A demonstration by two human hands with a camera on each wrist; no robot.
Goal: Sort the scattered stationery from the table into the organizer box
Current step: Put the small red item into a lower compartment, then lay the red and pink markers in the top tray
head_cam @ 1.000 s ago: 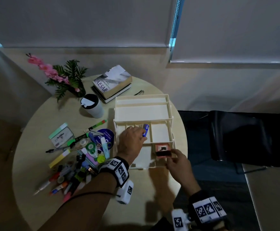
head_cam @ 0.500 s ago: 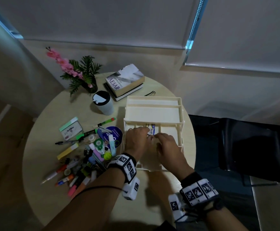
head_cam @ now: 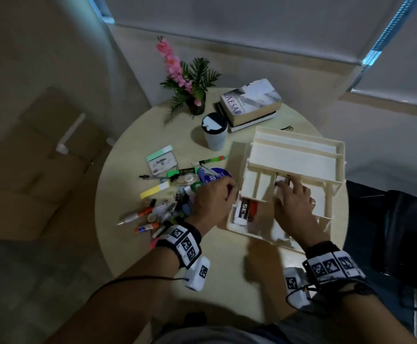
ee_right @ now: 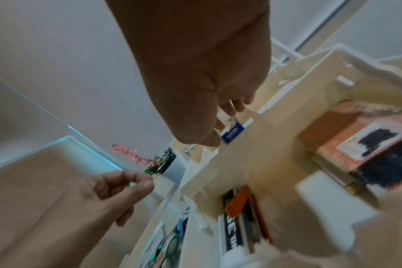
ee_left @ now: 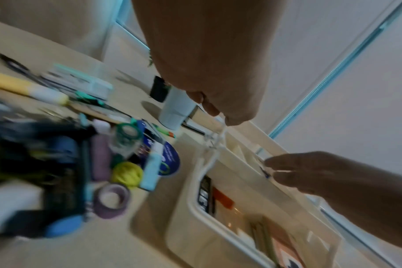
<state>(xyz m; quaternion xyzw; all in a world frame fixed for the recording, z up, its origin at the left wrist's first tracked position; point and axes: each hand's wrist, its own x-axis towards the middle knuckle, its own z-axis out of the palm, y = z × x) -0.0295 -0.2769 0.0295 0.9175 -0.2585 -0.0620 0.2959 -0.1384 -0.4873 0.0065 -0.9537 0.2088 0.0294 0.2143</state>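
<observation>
The cream organizer box (head_cam: pixel 299 145) stands on the right of the round table. My right hand (head_cam: pixel 285 186) reaches into a middle compartment and pinches a small blue and white item (ee_right: pixel 233 131) that stands there; the same item (ee_left: pixel 265 173) shows between its fingertips in the left wrist view. My left hand (head_cam: pixel 223 192) hovers at the box's left edge with its fingers curled together, and I see nothing in it (ee_right: pixel 138 181). A black-and-white tube (head_cam: pixel 243 211) and an orange piece lie in the front left slot. The stationery pile (head_cam: pixel 167 207) lies to the left of the box.
A lidded white cup (head_cam: pixel 213 131), stacked books (head_cam: pixel 249 103) and a potted pink flower (head_cam: pixel 190 83) stand at the table's back. A green-edged box (head_cam: pixel 161 161) lies left of the pile. A black chair (head_cam: pixel 388 232) stands to the right.
The blue item passed from my left hand to my right. My left hand drew back to the box's left edge. My right hand left the patterned pack in the front right slot.
</observation>
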